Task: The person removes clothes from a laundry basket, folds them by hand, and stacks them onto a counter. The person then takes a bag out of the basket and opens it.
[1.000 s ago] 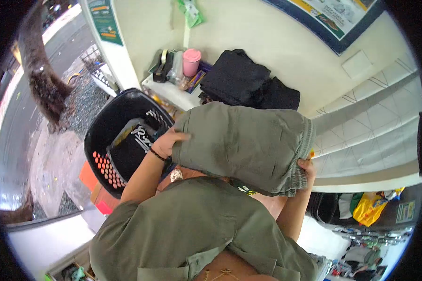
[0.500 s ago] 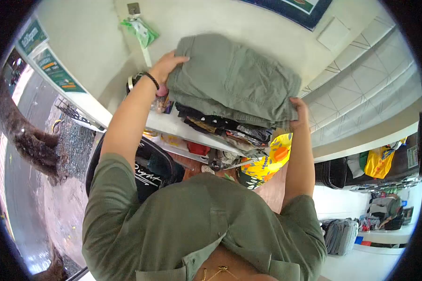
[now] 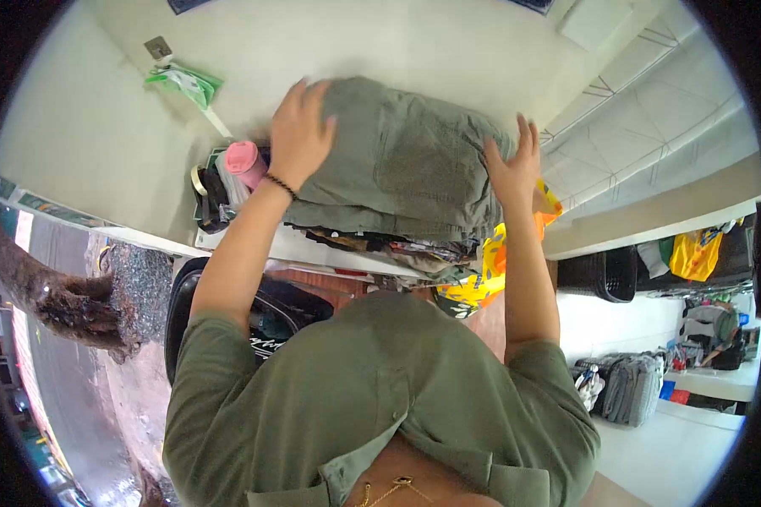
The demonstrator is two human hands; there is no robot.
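A folded grey-green garment, which looks like trousers or shorts, lies on top of a stack of folded clothes on a white shelf. At its left end is my left hand, fingers apart and slightly blurred, beside or lightly touching the cloth. My right hand is at the other end, thumb and fingers spread near the garment's edge. Neither hand grips the cloth. Darker and patterned fabrics show in layers underneath.
Left of the stack stands a pink-lidded tumbler among small items. Below are a black bag and a yellow patterned bag. A green-and-white packet hangs on the wall. A curtain and a black basket are on the right.
Both hands have let go of the grey-green garment and opened. It has come down onto the stack. The view has shifted, bringing the pink lid into sight.
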